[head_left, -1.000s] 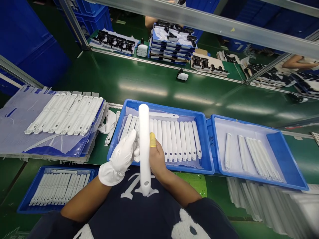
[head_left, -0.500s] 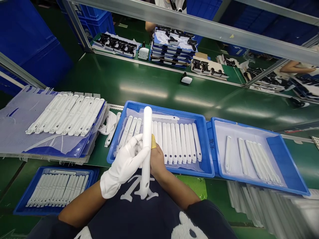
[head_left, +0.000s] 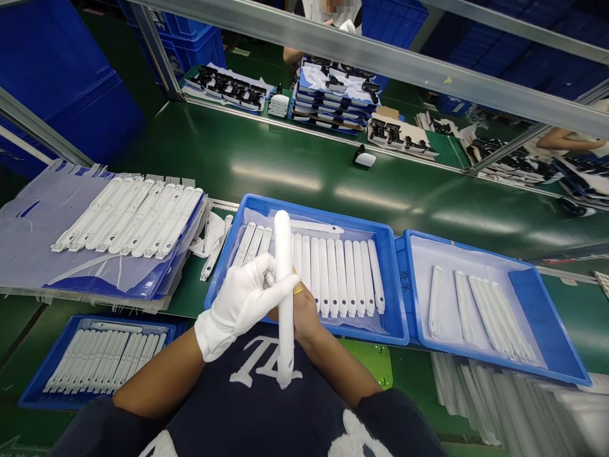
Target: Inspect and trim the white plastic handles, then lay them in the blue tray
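A long white plastic strip (head_left: 284, 317) with a rounded top and a small hole near its lower end stands nearly upright before my chest. My left hand (head_left: 242, 301), in a white glove, is closed around its middle, the thumb lying across the front. Just behind the strip is my right hand (head_left: 307, 311), bare but for a yellow finger cover (head_left: 297, 282). Its fingers curl behind the strip and are mostly hidden; what they grip cannot be made out. Beneath both hands, a blue tray (head_left: 402, 298) holds a row of similar white strips (head_left: 345, 279).
To the right, another blue tray (head_left: 566, 317) holds several strips. A stack of sheets (head_left: 28, 222) bearing strips lies left, above a lower blue tray (head_left: 31, 387) full of strips. A metal rail (head_left: 333, 57) crosses ahead; a co-worker (head_left: 328, 13) is beyond it.
My left thumb has moved further right across the strip. My right hand has turned and slipped lower behind it, so its fingers show less. The view has shifted slightly.
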A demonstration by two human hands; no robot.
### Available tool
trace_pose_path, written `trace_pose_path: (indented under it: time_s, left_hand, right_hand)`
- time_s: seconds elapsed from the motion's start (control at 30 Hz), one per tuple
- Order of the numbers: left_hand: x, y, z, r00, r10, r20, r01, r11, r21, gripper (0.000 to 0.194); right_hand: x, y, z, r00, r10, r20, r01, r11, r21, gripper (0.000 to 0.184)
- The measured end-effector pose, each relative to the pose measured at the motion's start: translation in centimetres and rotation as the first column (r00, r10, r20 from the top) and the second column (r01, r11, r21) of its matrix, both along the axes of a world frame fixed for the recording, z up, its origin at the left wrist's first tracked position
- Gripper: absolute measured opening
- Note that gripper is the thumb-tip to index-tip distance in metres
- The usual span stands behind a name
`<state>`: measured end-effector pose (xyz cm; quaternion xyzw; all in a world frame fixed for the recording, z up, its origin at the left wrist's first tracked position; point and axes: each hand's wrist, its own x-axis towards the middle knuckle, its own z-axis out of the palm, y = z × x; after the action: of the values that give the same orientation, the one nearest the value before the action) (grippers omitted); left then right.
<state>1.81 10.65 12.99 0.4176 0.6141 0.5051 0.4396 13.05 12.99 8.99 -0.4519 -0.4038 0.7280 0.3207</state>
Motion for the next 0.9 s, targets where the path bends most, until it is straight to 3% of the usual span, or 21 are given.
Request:
trace_pose_path:
  time_s: [0.1, 0.2, 0.33, 0.47, 0.67, 0.77, 0.9]
  left_hand:
    - [-0.4, 0.1, 0.1, 1.0, 0.013, -0.001, -0.013, 0.995, 0.1, 0.039]
    - [-0.6, 0.3, 0.0, 0.993, 0.064, 0.103, -0.078, 0.986, 0.145, 0.043]
    - [-0.7, 0.4, 0.3, 0.952, 0.042, 0.304, -0.076, 0.992, 0.1, 0.01]
    - [-0.8, 0.3, 0.4, 0.901, -0.008, 0.433, -0.027, 0.997, 0.073, 0.028]
    - [-0.6, 0.6, 0.7, 0.831, 0.087, 0.55, -0.098, 0.995, -0.009, 0.016]
    - [-0.4, 0.7, 0.8, 0.805, 0.07, 0.589, -0.079, 0.997, -0.01, 0.017]
    - [-0.5, 0.6, 0.6, 0.814, 0.099, 0.573, -0.096, 0.995, -0.035, 0.017]
  right_hand:
    - [0.1, -0.2, 0.4, 0.99, 0.105, -0.09, -0.112, 0.991, -0.073, 0.059]
    - [0.2, -0.5, 0.9, 0.995, 0.076, -0.057, -0.078, 0.997, -0.026, 0.06]
    - [0.5, -0.7, 1.3, 0.997, 0.008, 0.08, -0.023, 0.982, 0.188, 0.059]
    - [0.7, -0.8, 1.2, 0.996, 0.021, 0.086, -0.046, 0.949, 0.311, 0.054]
    - [0.9, -1.1, 0.9, 0.993, 0.045, 0.113, -0.082, 0.932, 0.354, 0.049]
    - [0.9, -1.1, 0.9, 0.992, 0.054, 0.111, -0.089, 0.937, 0.338, 0.048]
    - [0.9, -1.1, 0.8, 0.991, 0.033, 0.127, -0.078, 0.925, 0.371, 0.049]
